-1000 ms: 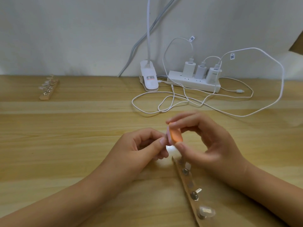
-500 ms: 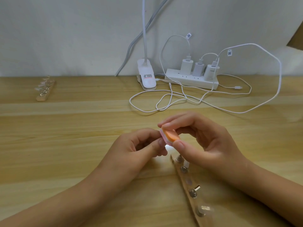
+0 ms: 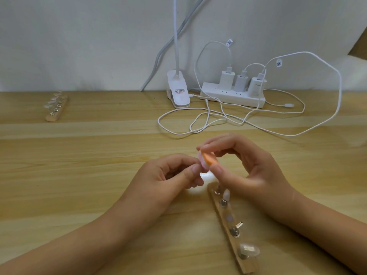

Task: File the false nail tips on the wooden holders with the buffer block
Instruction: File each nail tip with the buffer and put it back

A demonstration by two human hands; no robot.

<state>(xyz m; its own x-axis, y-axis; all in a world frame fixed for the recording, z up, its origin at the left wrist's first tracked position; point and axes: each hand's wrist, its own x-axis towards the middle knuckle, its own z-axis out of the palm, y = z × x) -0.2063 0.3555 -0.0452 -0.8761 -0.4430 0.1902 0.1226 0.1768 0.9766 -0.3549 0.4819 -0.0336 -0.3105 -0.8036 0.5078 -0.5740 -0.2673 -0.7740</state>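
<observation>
Above table (image 3: 79,175): right hand (image 3: 252,171) pinches buffer block (image 3: 209,160), thumb and forefinger; left hand (image 3: 168,175) curled, contents hidden.

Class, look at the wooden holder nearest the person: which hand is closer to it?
Right. The right hand, pinching the buffer block, is over the far end of the wooden holder; the left hand lies just left of that end.

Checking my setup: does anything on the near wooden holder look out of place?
Yes: the middle spot on the near wooden holder shows only a pale disc, with no metal stand like its neighbours. Whether the left hand holds that stand at the buffer block is hidden.
</observation>
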